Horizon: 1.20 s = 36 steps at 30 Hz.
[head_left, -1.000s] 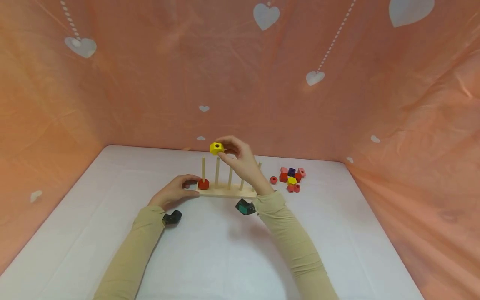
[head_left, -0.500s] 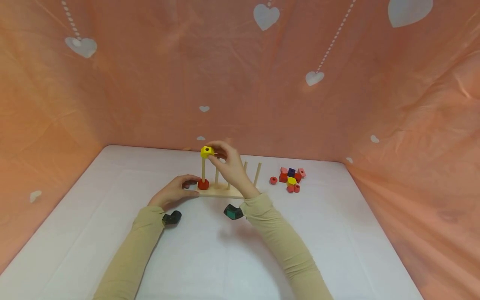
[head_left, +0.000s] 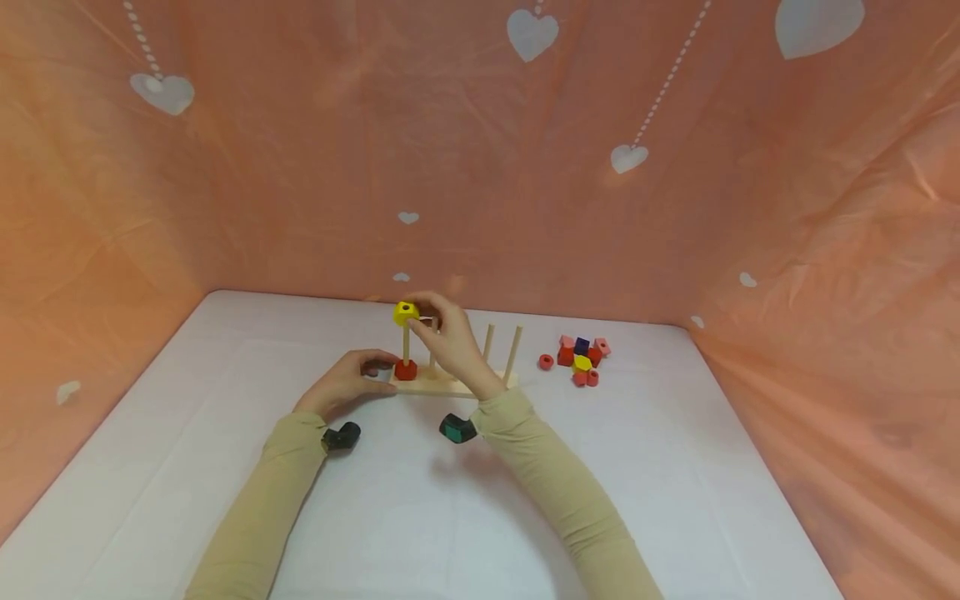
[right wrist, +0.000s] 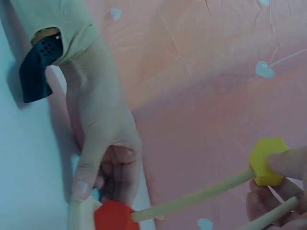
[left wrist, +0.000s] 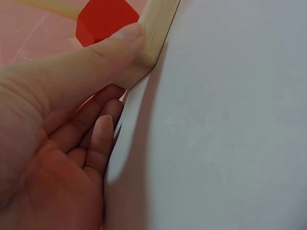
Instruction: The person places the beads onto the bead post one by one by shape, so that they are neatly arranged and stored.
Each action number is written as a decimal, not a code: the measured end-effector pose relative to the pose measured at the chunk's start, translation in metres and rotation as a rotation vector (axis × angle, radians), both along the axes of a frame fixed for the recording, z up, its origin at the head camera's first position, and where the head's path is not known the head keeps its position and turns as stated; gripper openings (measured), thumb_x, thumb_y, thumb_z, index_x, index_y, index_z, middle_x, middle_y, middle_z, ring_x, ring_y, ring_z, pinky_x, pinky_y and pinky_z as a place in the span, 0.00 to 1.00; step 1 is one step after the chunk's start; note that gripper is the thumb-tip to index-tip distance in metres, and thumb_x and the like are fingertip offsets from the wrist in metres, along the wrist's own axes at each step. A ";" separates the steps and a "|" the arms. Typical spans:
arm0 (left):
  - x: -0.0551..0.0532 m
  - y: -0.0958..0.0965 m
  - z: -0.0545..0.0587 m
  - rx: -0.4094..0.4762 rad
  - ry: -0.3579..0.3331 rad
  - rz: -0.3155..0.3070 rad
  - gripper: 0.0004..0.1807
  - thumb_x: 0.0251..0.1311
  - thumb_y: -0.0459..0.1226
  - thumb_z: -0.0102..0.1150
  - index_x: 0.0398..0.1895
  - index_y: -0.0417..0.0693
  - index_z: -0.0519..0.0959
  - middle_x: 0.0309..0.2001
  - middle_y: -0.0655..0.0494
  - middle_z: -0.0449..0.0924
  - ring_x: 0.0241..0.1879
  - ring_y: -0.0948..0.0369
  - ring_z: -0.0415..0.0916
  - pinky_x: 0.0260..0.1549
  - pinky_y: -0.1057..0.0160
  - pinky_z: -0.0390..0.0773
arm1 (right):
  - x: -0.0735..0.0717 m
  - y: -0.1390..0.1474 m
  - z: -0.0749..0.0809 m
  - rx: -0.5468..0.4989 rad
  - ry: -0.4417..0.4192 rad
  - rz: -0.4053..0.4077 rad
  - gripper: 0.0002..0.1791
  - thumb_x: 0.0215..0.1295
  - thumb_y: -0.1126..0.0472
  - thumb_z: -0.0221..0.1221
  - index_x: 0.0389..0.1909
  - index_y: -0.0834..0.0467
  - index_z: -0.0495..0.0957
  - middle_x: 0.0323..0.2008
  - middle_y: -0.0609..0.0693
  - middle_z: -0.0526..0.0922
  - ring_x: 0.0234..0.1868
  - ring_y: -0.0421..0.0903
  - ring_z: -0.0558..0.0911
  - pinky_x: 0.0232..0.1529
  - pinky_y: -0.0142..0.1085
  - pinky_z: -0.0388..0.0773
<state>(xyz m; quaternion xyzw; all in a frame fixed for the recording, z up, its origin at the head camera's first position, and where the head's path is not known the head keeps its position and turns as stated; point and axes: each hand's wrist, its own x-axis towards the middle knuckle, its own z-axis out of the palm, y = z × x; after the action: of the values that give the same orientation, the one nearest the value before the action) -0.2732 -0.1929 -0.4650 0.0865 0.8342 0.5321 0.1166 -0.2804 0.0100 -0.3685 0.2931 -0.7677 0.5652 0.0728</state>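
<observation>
Leftmost, left hand grips the left end of the wooden base, thumb along its near edge, fingers behind. Red bead sits at the foot of the end peg. Key relation: peg's long axis upright, yellow bead at its top, hole facing up and roughly in line; whether the tip has entered, cannot tell. Right hand, just right of the yellow bead and the nearer to it, pinches it between thumb and fingers. Further right, loose beads lie on the table.
</observation>
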 end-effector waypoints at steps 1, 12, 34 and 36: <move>0.000 0.000 0.000 0.000 -0.003 -0.002 0.33 0.47 0.40 0.75 0.59 0.45 0.75 0.57 0.48 0.73 0.57 0.49 0.66 0.57 0.48 0.68 | 0.000 0.000 -0.002 0.011 -0.006 -0.007 0.16 0.64 0.69 0.60 0.53 0.62 0.77 0.45 0.53 0.81 0.45 0.43 0.79 0.39 0.30 0.76; -0.001 -0.001 0.002 -0.004 -0.018 -0.005 0.34 0.47 0.41 0.75 0.60 0.45 0.74 0.59 0.47 0.73 0.57 0.48 0.66 0.57 0.48 0.68 | 0.006 -0.006 -0.021 -0.039 -0.035 -0.068 0.18 0.61 0.73 0.61 0.52 0.66 0.73 0.46 0.58 0.79 0.45 0.49 0.79 0.46 0.31 0.77; -0.001 -0.006 -0.002 -0.008 0.040 -0.044 0.33 0.51 0.40 0.72 0.60 0.40 0.72 0.59 0.43 0.72 0.58 0.46 0.66 0.58 0.47 0.65 | 0.014 -0.009 -0.069 -0.071 -0.262 -0.112 0.13 0.63 0.71 0.59 0.49 0.64 0.75 0.45 0.54 0.79 0.46 0.46 0.79 0.46 0.32 0.77; -0.002 -0.006 -0.002 0.001 0.045 -0.046 0.32 0.51 0.39 0.72 0.60 0.41 0.73 0.58 0.44 0.72 0.58 0.47 0.67 0.58 0.47 0.65 | 0.015 -0.009 -0.071 -0.081 -0.282 -0.113 0.14 0.63 0.72 0.59 0.49 0.64 0.75 0.45 0.54 0.79 0.47 0.46 0.78 0.46 0.33 0.77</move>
<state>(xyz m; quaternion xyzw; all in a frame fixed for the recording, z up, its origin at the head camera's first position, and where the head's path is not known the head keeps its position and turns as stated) -0.2750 -0.1984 -0.4673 0.1176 0.8342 0.5274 0.1102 -0.2652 0.0008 -0.4399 0.1640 -0.7620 0.6264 0.0078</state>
